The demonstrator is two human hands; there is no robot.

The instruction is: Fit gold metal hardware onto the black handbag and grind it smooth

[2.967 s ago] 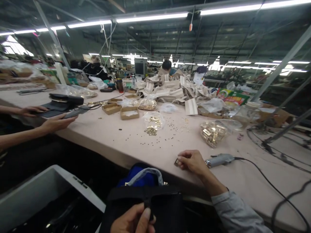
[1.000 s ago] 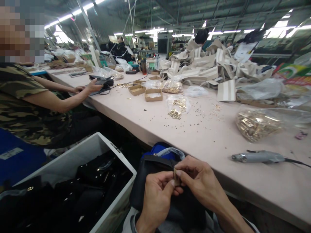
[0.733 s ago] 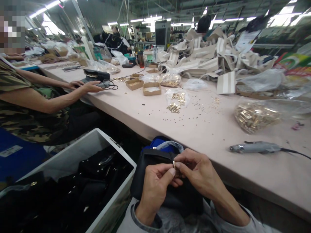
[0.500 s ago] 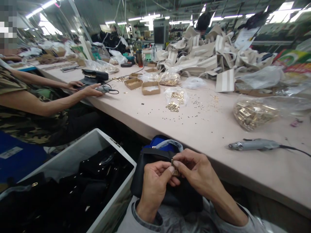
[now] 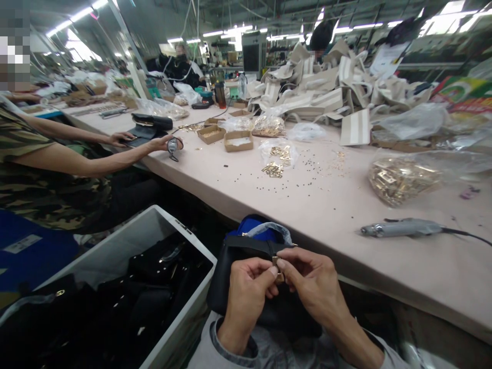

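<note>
Nearest, we list two bare hands, left hand point(image 5: 246, 289) and right hand point(image 5: 317, 287), each with thumb and fingertips pinched narrow on one small gold fitting point(image 5: 275, 260), which sits before the black bag point(image 5: 246, 251) on the lap, below the tabletop point(image 5: 384, 277)'s near edge. Fingers hide whether the fitting is seated on the bag. For good handling, we judge it best kept square, pinched by its edges, one hand steadying while the other aligns. To the left: one white crate point(image 5: 156, 214) of black bags. On the tabletop: one grey power driver point(image 5: 407, 228) near the right end of the near edge; beyond it, a clear bag of gold pieces point(image 5: 403, 179); past the left stretch of that edge, a co-worker's hand point(image 5: 157, 144). Lettering: a white label point(image 5: 22, 244) on a blue surface, low left, and a green-and-red packet point(image 5: 467, 95), far right; we can read neither.
</note>
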